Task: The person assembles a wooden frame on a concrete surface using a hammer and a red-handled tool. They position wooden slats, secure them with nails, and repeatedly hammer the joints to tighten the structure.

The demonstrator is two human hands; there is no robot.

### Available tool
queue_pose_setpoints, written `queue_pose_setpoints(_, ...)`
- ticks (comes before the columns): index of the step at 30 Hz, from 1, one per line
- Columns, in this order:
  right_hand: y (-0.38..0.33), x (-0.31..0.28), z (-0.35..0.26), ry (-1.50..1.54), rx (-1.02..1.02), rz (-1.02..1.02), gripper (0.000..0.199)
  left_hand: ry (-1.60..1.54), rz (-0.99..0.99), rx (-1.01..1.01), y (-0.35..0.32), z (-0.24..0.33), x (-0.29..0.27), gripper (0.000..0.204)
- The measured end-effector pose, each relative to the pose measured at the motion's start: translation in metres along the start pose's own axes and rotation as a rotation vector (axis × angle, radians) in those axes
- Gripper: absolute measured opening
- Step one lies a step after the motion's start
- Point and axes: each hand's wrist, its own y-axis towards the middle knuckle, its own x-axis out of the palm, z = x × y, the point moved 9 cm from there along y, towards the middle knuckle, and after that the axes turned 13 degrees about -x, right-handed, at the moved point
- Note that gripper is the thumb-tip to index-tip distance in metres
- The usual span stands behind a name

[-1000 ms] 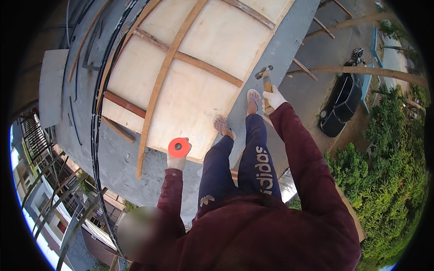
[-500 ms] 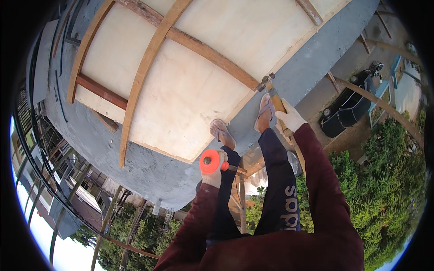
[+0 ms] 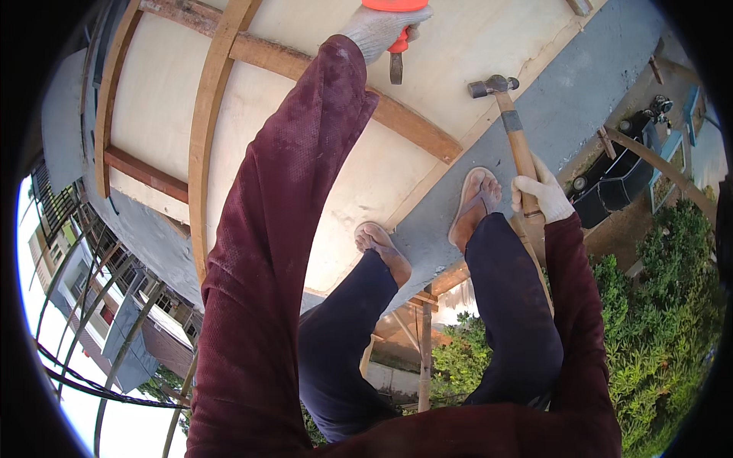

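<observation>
My gloved left hand point(image 3: 374, 33) is stretched far forward over the pale plywood panel point(image 3: 321, 160). Its fingers close round a chisel point(image 3: 396, 67) with an orange grip and round guard, whose flat steel tip hangs toward me. At the right, my gloved right hand point(image 3: 544, 195) grips the lower part of a hammer's wooden handle. The hammer point(image 3: 519, 145) points away from me, its head above the panel's edge strip. Below the chisel tip, a wooden batten point(image 3: 405, 126) runs across the panel.
My sandalled feet straddle the panel's edge, the right one on the grey concrete ledge point(image 3: 527, 137). Beyond it is a drop to a black vehicle point(image 3: 618, 179) and green shrubs point(image 3: 649, 298). A curved batten point(image 3: 210, 114) crosses at left. Poles and scaffold timber point(image 3: 424, 359) stand below me.
My left hand has swung forward from near my left knee to the panel's far part, carrying the chisel. The hammer and right hand have shifted right, and my knees are more bent and spread.
</observation>
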Motion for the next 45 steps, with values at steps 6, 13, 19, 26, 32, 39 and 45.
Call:
queue_pose_setpoints(6,0.067,-0.013,0.019,-0.019,0.07,0.067,0.05,0.327,0.009,-0.038,0.03,-0.022,0.043,0.027)
queue_pose_setpoints(13,0.089,-0.004,-0.076,-0.663,-0.317,0.035,0.052,1.112,0.299,0.054,0.02,-0.007,0.05,0.045)
queue_pose_setpoints(19,0.117,-0.026,-0.189,-0.618,-0.699,0.323,0.042,1.222,0.309,0.189,0.034,0.0,0.055,0.048)
queue_pose_setpoints(26,0.169,0.033,-0.159,-0.979,-0.304,-0.079,0.048,1.086,0.271,0.157,0.022,-0.005,0.048,0.059)
queue_pose_setpoints(32,0.166,0.002,-0.208,-0.955,-0.539,0.083,0.042,1.108,0.289,0.09,0.019,-0.012,0.043,0.061)
queue_pose_setpoints(39,0.177,0.004,-0.213,-0.949,-0.482,0.258,0.026,1.37,0.36,0.145,0.027,-0.007,0.051,0.062)
queue_pose_setpoints(45,0.178,0.001,-0.171,-1.012,-0.435,-0.097,0.056,1.375,0.353,0.217,0.029,0.0,0.06,0.062)
